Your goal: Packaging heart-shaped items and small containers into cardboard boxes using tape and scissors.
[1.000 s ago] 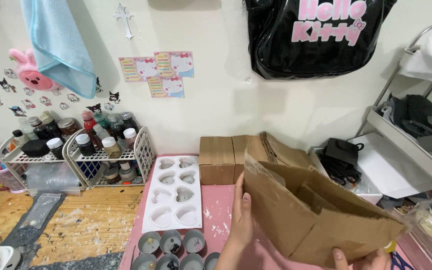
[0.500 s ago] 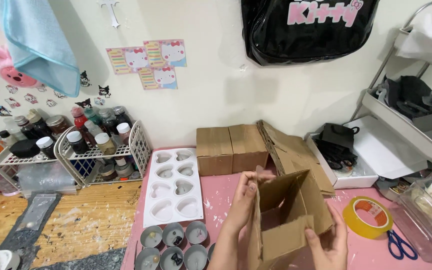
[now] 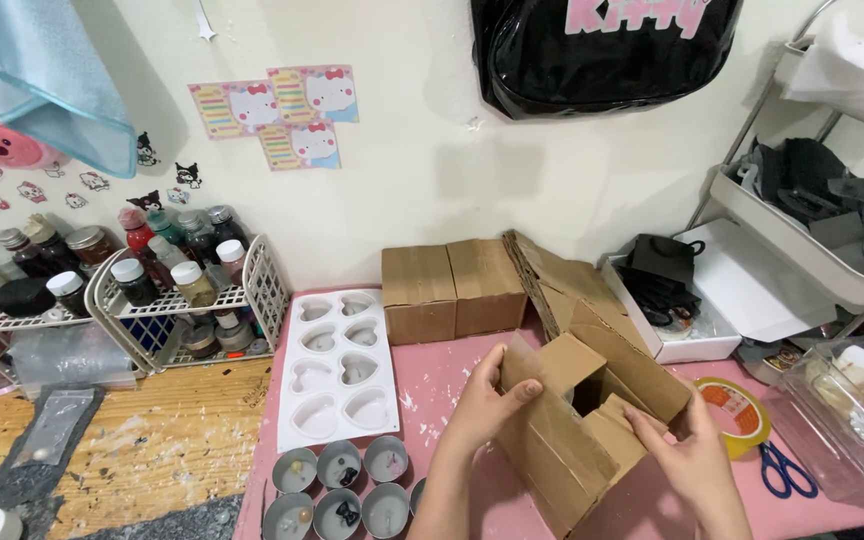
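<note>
Both hands on the half-folded cardboard box, near centre-right of the pink mat: left hand curled on its left wall with the thumb over the top edge, right hand cupping the near-right corner, fingers partly closed. Box's long axis runs near-left to far-right, opening facing up and away; grip under the right palm is hidden, probably a flap. Versus half a second ago the box sits lower and more squared up, flaps folding inward, with the tape roll just right of it.

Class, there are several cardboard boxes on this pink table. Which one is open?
The box held between the left hand and right hand, flaps up. The two boxes by the wall are closed.
</note>
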